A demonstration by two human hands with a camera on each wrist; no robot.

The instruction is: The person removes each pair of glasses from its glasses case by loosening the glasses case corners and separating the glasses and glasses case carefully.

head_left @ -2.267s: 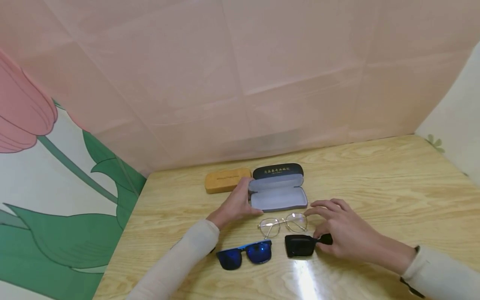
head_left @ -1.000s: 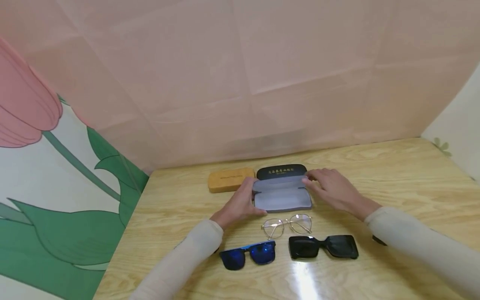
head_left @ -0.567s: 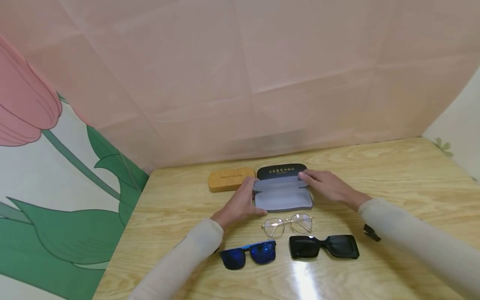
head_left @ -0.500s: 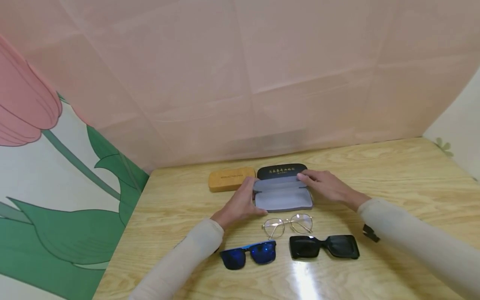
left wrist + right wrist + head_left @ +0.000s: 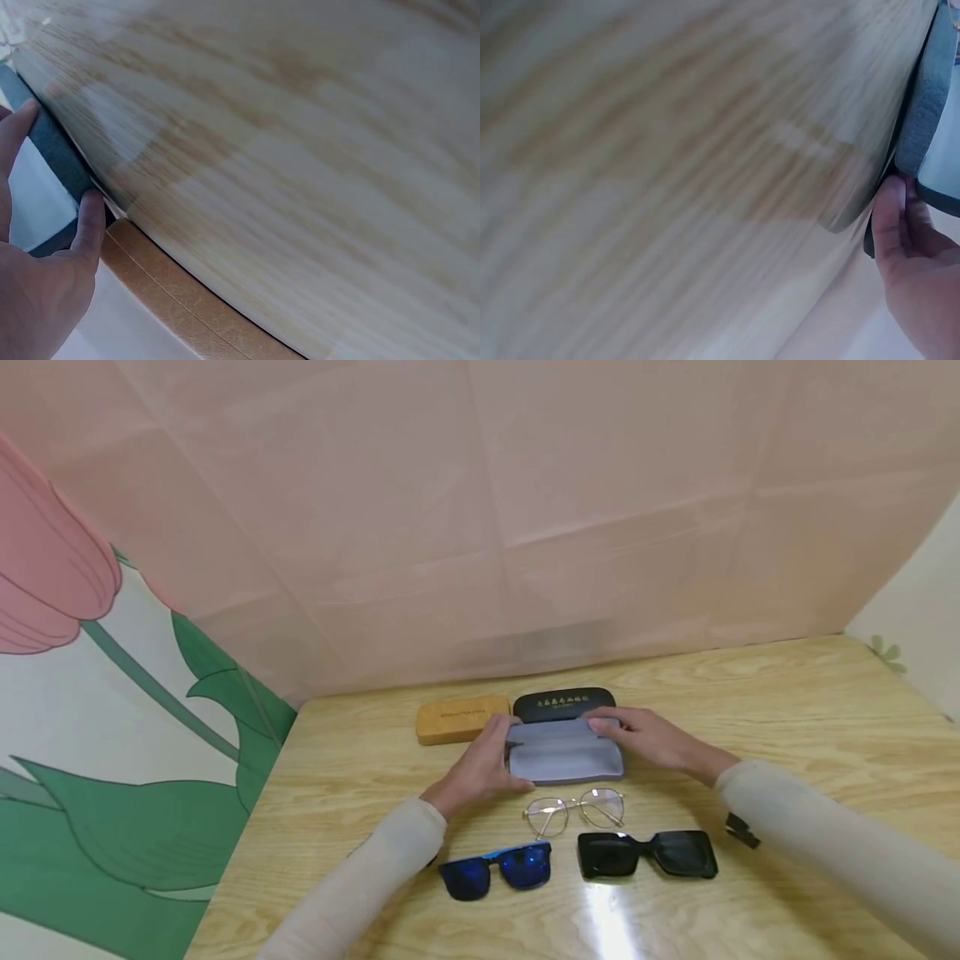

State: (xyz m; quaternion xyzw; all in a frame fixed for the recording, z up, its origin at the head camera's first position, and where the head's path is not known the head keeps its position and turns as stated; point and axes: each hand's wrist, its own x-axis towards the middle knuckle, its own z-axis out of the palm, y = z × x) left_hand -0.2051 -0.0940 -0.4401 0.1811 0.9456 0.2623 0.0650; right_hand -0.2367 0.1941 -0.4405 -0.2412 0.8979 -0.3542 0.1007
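Observation:
A grey glasses case (image 5: 566, 764) lies on the table with its pale lining showing and its lid tilted partway over. My left hand (image 5: 478, 768) grips its left end, thumb at the front edge; in the left wrist view the fingertips (image 5: 91, 206) press its blue-grey side. At the lid's right corner, my right hand (image 5: 651, 739) pinches the edge between thumb and fingers, and the right wrist view has that hand (image 5: 922, 270) at the case's corner. Just in front lie thin gold-rimmed eyeglasses (image 5: 550, 817). Nothing sits inside the visible part of the case.
Behind the grey case are a black glasses case (image 5: 566, 703) with gold lettering and an orange-brown one (image 5: 457, 720). Blue-lensed sunglasses (image 5: 525, 867) and black sunglasses (image 5: 682, 853) lie nearer the front of the wooden table (image 5: 787, 718). A pink cloth (image 5: 600, 527) hangs behind.
My right hand has left the black sunglasses and taken hold of the grey case's lid. The lid has tipped forward and down. My left hand stays on the case's left end.

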